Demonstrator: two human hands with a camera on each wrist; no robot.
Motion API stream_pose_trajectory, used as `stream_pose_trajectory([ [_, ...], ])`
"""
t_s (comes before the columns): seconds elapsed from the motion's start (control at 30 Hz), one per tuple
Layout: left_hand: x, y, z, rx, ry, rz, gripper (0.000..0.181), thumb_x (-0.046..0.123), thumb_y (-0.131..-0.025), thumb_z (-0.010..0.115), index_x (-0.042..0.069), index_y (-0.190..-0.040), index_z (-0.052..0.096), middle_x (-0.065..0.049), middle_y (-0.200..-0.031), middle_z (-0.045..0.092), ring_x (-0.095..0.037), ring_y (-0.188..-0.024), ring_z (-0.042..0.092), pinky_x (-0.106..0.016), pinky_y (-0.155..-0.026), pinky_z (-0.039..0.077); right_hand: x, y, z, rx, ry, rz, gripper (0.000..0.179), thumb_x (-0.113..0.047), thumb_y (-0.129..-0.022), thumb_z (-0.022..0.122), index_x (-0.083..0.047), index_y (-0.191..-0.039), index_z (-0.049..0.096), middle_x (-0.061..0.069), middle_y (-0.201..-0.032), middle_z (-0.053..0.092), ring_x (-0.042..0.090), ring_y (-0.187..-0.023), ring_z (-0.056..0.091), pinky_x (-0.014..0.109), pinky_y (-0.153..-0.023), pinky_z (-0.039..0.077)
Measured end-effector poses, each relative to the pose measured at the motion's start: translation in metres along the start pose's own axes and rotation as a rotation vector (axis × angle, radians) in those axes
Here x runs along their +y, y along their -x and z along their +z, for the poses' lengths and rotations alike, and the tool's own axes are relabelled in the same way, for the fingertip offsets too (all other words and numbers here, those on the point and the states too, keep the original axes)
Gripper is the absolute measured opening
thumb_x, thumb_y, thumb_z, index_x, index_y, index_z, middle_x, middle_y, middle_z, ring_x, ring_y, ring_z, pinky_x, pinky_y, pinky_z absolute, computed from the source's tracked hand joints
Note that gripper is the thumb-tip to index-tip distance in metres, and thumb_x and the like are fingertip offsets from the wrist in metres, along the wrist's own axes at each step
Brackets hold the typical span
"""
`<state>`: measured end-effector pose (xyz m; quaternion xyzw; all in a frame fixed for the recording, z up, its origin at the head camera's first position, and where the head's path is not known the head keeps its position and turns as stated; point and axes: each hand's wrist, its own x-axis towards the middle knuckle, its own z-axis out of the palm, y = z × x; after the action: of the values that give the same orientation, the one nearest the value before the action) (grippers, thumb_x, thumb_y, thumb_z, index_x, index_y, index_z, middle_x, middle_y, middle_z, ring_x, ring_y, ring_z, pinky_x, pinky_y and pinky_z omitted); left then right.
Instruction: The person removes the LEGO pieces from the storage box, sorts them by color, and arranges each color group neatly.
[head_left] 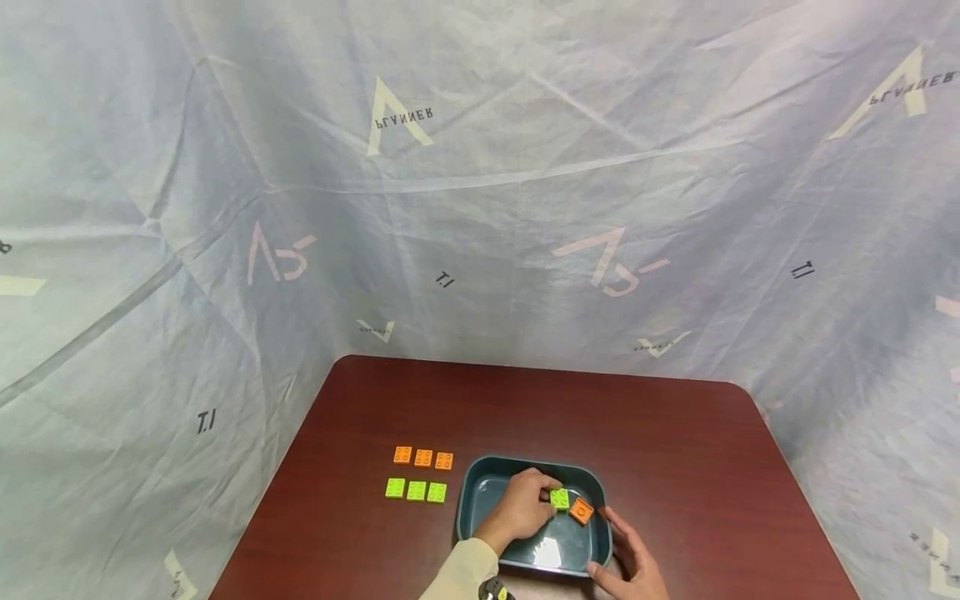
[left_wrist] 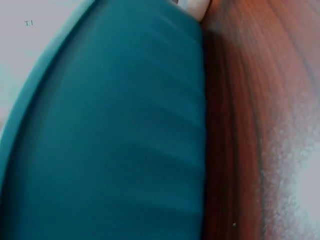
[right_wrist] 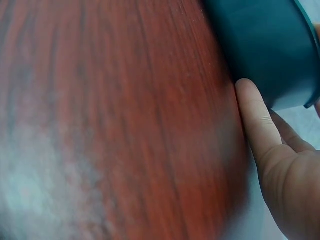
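Note:
My left hand (head_left: pixel 527 502) reaches into the dark teal tray (head_left: pixel 480 468) and pinches a light green toy brick (head_left: pixel 559 499) between thumb and fingers, studs up. Just right of it in the tray lies an orange toy brick (head_left: pixel 581 511), turned at an angle with its hollow underside up. At the tray's right front corner, my right hand (head_left: pixel 633 558) holds the tray, thumb on the front side and fingers along the right rim. The right wrist view shows the thumb (right_wrist: pixel 257 117) against the tray's outer wall (right_wrist: pixel 270 50). Tray wall (left_wrist: pixel 125 120) fills much of the left wrist view.
Left of the tray, on the dark red wooden table (head_left: pixel 675 442), three orange bricks (head_left: pixel 423 457) lie in a row. Three light green bricks (head_left: pixel 416 491) form another row in front of them. A printed grey cloth (head_left: pixel 510 275) hangs behind and around the table.

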<state>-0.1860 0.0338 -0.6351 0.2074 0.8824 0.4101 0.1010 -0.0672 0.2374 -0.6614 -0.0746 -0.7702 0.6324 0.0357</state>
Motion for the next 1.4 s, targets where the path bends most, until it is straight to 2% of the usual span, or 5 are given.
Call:
stream_pose_trajectory([
  [0.17,0.002,0.003,-0.003,0.008,0.015,0.033,0.035,-0.001,-0.086,0.084,0.009,-0.119,0.079,0.0,-0.105,0.066,-0.001,-0.086,0.064,-0.017,-0.074,0.054,0.002,0.0,-0.001,-0.013,-0.008,-0.017,0.087,-0.002,-0.079,0.09,-0.011,-0.156,0.05,0.005,-0.155,0.057,-0.006,-0.124,0.061,0.01,-0.098,0.048],
  [0.4,-0.001,0.007,-0.004,-0.012,0.086,-0.006,0.036,-0.004,-0.084,0.079,0.013,-0.116,0.078,0.005,-0.107,0.067,0.002,-0.086,0.064,-0.017,-0.072,0.054,0.0,0.002,-0.002,0.008,0.017,0.009,0.087,-0.006,-0.078,0.091,-0.014,-0.155,0.053,-0.022,-0.143,0.058,-0.007,-0.122,0.061,0.011,-0.097,0.049],
  [0.73,-0.001,0.016,-0.012,-0.05,0.125,-0.04,0.044,-0.001,-0.087,0.075,0.021,-0.125,0.077,0.006,-0.113,0.068,0.005,-0.083,0.061,-0.019,-0.068,0.051,-0.001,0.005,0.001,-0.014,0.058,0.088,0.088,-0.014,-0.08,0.092,-0.016,-0.157,0.049,0.02,-0.159,0.052,-0.012,-0.117,0.058,0.013,-0.093,0.051],
  [1.07,0.001,0.018,-0.02,-0.034,0.161,-0.042,0.039,0.005,-0.084,0.085,0.021,-0.118,0.079,0.012,-0.108,0.064,0.003,-0.083,0.058,-0.02,-0.067,0.052,0.006,0.004,0.001,0.015,0.033,0.026,0.087,-0.006,-0.078,0.091,-0.015,-0.156,0.052,-0.003,-0.148,0.059,-0.008,-0.117,0.062,0.013,-0.093,0.051],
  [1.4,0.012,0.018,-0.037,0.006,0.123,-0.023,0.039,0.009,-0.085,0.089,0.014,-0.123,0.077,0.004,-0.112,0.069,0.002,-0.089,0.065,-0.018,-0.07,0.056,0.004,0.001,0.0,0.006,0.007,-0.002,0.089,-0.003,-0.077,0.091,-0.012,-0.156,0.051,0.021,-0.152,0.058,-0.003,-0.119,0.065,0.013,-0.095,0.051],
])
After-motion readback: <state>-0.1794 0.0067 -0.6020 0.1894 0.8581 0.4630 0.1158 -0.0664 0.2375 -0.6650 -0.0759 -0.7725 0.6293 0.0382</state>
